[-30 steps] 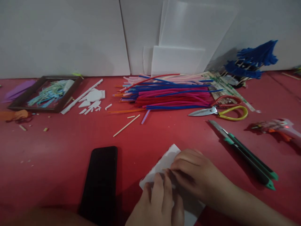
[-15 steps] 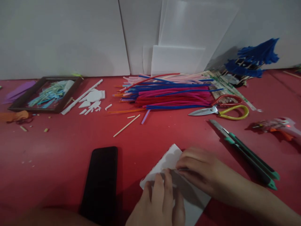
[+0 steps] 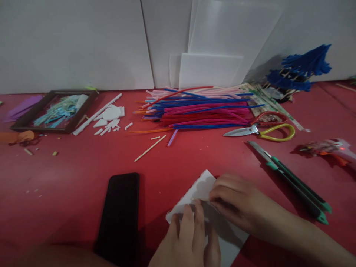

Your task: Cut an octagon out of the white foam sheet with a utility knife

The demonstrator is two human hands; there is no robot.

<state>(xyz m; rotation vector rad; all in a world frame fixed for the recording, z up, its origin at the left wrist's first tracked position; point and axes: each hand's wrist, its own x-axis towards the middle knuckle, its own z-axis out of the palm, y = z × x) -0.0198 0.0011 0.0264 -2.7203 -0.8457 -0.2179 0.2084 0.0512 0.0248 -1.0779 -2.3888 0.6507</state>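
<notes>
A white board (image 3: 191, 194) lies at an angle on the red table, near the bottom centre. My left hand (image 3: 187, 237) rests on its lower left part, fingers spread and pointing away from me. My right hand (image 3: 235, 198) is over its right side, with fingers pinched on a thin pale stick (image 3: 205, 200). That stick's left end comes close to my left fingertips. A shadow covers much of the board, and the far end of the stick is hidden in my right fingers.
A black phone (image 3: 119, 218) lies left of the board. To the right are a green-black cutter (image 3: 292, 181), scissors (image 3: 258, 129) and a glue gun (image 3: 328, 148). Coloured pipe cleaners (image 3: 205, 111), white scraps (image 3: 111, 115) and a brown frame (image 3: 55, 129) lie farther back.
My right hand has shifted very slightly, and the thin stick at its fingertips shows paler. My left hand and the board stay almost in place.
</notes>
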